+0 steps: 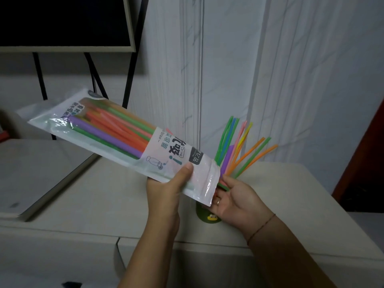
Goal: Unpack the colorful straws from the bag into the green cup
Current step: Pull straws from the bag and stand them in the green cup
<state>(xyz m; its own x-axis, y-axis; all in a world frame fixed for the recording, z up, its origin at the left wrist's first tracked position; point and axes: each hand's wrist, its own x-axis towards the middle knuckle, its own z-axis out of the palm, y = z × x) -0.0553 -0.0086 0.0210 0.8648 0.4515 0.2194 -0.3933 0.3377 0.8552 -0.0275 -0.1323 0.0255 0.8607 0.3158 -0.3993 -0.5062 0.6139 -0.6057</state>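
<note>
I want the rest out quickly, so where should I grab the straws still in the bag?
Pinch the straw ends poking from the bag's open mouth, right hand coming from the right: the mouth tilts down there, above the green cup.

Straws in the cup on the cabinet, bag above and left.
</note>
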